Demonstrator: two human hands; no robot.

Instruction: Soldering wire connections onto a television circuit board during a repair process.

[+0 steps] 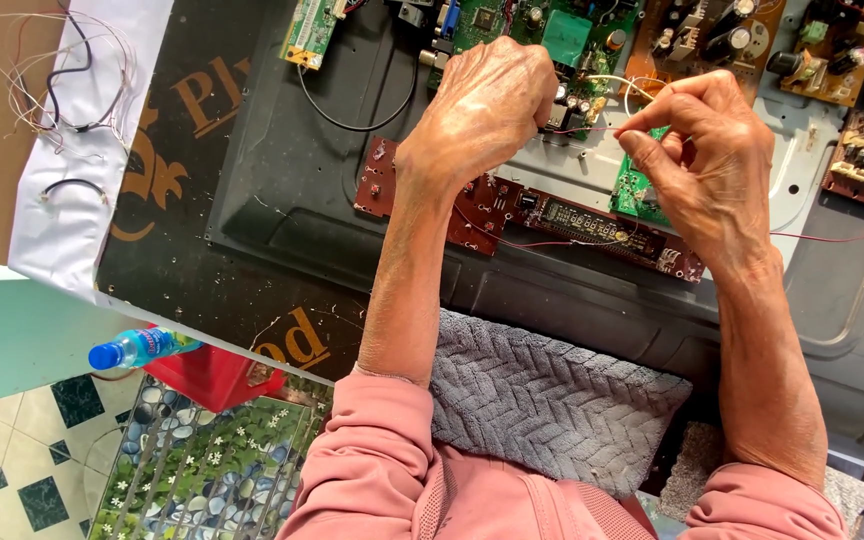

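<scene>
My left hand (pixel 482 105) is closed in a fist over the work table, pinching one end of a thin red wire (pixel 592 128). My right hand (pixel 707 150) pinches the other end between thumb and fingertips, so the wire is stretched between the two hands. Below them lies a long dark-red circuit board (pixel 552 215) with a display strip. A small green board (pixel 635 190) sits partly hidden under my right hand. Both forearms rest over a grey towel (pixel 542 400).
Green (pixel 562 35) and brown circuit boards (pixel 712 40) lie at the back on a grey metal chassis (pixel 832 290). Loose wires (pixel 62 80) lie on white paper at the left. A blue-capped bottle (pixel 137 348) and red box (pixel 212 375) sit below the table edge.
</scene>
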